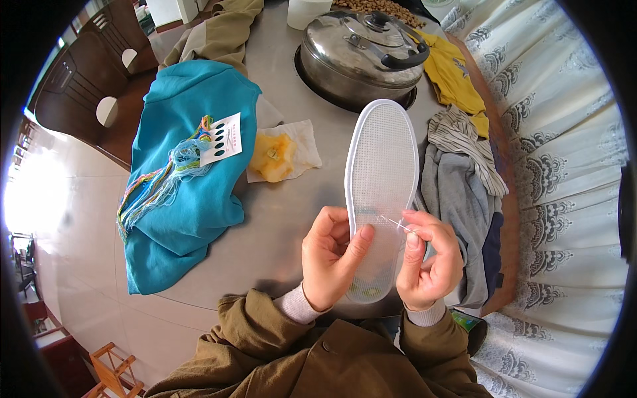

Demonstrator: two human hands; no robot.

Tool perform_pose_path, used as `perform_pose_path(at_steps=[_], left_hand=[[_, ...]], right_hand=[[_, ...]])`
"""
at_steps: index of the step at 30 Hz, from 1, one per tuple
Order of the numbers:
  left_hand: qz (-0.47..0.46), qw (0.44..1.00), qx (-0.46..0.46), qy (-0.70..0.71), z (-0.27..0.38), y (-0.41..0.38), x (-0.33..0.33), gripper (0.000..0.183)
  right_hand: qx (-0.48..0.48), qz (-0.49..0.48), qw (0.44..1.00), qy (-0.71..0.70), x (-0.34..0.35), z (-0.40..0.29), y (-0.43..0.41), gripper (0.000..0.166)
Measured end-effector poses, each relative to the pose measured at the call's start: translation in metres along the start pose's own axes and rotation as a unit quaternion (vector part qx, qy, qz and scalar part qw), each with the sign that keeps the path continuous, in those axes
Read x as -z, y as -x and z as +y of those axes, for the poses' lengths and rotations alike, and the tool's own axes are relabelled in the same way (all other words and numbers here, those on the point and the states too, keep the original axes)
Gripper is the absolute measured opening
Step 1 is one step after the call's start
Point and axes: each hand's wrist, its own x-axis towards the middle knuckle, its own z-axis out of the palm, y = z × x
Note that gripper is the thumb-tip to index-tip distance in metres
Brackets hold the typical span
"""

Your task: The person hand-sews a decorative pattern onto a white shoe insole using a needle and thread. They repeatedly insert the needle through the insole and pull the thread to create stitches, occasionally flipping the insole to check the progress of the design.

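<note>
A white mesh shoe insole (383, 159) with a pale bound edge is held up before me, its toe end pointing away. My left hand (334, 258) grips its left edge, thumb on the mesh and fingers behind. Between the thumb and fingers of my right hand (432, 256) is a thin sewing needle (398, 224), slanting up-left over the insole's right side. Whether its tip has entered the mesh cannot be made out. Faint colored patches show near the heel. To the left, a bundle of multicolored embroidery floss (184, 159) on a punched white card (224, 139) rests on a teal garment (199, 209).
A lidded steel pot (363, 59) sits in the metal tabletop (278, 219). Partly peeled yellow fruit (272, 156) lies on a paper napkin (308, 142). Grey clothing (453, 199) and a yellow garment (453, 74) line the right side, beside a lace curtain (552, 199). Wooden chairs (74, 84) stand left.
</note>
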Motion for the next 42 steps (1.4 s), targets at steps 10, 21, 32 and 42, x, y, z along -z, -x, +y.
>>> perform_pose_path(at_steps=[10,21,32,42], left_hand=[[-0.004,1.0,-0.009,0.005,-0.001,0.0,0.001,0.017],[-0.003,1.0,-0.011,-0.007,-0.001,0.0,0.001,0.017],[0.034,0.965,-0.135,-0.221,-0.003,0.003,0.004,0.014],[-0.029,0.959,-0.187,-0.209,-0.009,-0.002,0.003,0.039]], right_hand=[[0.027,-0.024,0.999,0.016,0.002,0.0,-0.003,0.011],[0.024,-0.029,0.999,0.02,0.002,-0.002,-0.005,0.01],[0.014,-0.004,0.999,0.039,-0.005,-0.001,0.002,0.01],[-0.421,0.089,0.783,-0.45,-0.018,0.0,0.029,0.016]])
